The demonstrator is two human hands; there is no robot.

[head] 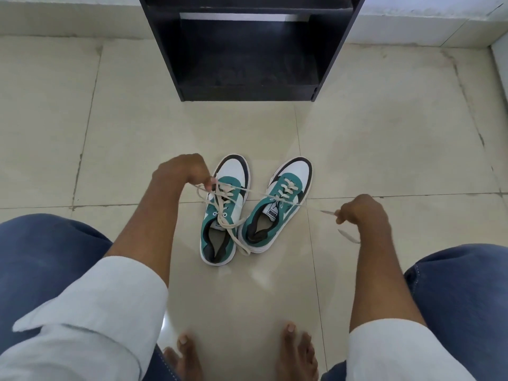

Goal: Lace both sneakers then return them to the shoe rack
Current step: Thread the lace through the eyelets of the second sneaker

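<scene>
Head view: the left hand [182, 171] is closed on a cream lace [220, 199] above the left sneaker [224, 215], and the right hand [361, 211] is pinched shut on the lace's other end, drawn taut across the right sneaker [277, 204]. Both sneakers are set side by side on the tiled floor [384, 149], with open floor left around them before the dark shoe rack [247, 48].

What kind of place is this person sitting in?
Probably a home entryway or a room corner: a dark shoe rack stands against a pale wall on a tiled floor, with sneakers before it.
</scene>
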